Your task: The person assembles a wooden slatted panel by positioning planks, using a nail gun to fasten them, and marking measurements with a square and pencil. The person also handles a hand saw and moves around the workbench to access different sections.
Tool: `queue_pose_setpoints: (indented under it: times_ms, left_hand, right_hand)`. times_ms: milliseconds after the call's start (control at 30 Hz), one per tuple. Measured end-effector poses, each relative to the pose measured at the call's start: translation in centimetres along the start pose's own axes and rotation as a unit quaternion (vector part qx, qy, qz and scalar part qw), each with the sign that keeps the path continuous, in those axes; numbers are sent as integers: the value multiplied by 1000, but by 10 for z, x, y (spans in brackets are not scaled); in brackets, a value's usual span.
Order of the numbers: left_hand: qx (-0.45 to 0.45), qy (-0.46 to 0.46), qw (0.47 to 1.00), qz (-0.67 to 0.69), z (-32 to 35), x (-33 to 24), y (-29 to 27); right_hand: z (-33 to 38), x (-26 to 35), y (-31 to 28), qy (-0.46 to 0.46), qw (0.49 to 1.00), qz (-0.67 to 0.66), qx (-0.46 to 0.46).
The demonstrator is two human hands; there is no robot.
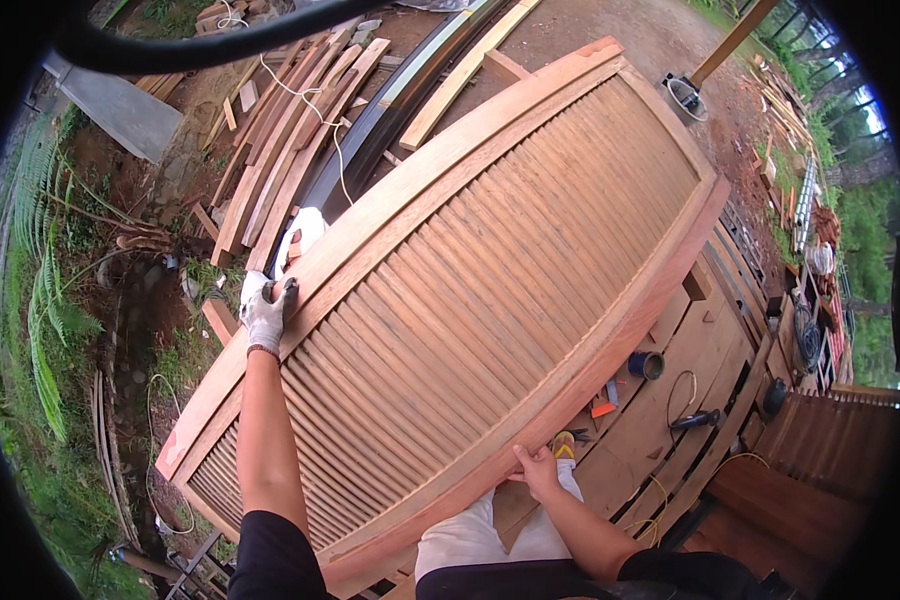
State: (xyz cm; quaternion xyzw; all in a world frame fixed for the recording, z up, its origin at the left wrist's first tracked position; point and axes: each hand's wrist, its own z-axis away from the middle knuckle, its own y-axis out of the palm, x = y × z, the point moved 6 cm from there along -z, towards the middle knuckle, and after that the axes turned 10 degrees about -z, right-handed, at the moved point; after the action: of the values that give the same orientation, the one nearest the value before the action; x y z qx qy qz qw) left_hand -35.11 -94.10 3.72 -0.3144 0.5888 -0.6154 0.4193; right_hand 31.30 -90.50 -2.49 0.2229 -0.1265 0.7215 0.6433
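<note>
A large louvered wooden shutter [450,300] lies slanted across the middle of the view, its many slats set in a broad reddish frame. On the far long rail rests my left hand [266,318] in a white glove with dark fingertips, its fingers bent over the edge. My right hand [538,473], bare, grips the near long rail with the thumb on top; its other fingers are partly hidden beneath. Just beyond the left hand is a white bundle [308,228] with a small piece of wood by it.
Under the shutter's near right side, a plank platform [610,470] carries a dark tin [646,365], an orange-tipped tool [603,408] and a black-handled tool [696,419]. Stacked boards [290,140] lie beyond the far rail. A wooden post [735,40] stands at the far right. Ferns grow on the left.
</note>
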Motion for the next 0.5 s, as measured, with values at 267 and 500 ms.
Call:
queue_pose_setpoints:
  times_ms: [267, 500]
  left_hand:
    - [93, -15, 995, 26, -14, -7, 60]
    - [67, -22, 997, 22, -7, -11, 52]
  right_hand:
    - [3, 7, 10, -9, 1000, 4, -29]
    - [7, 8, 15, -53, 997, 11, -48]
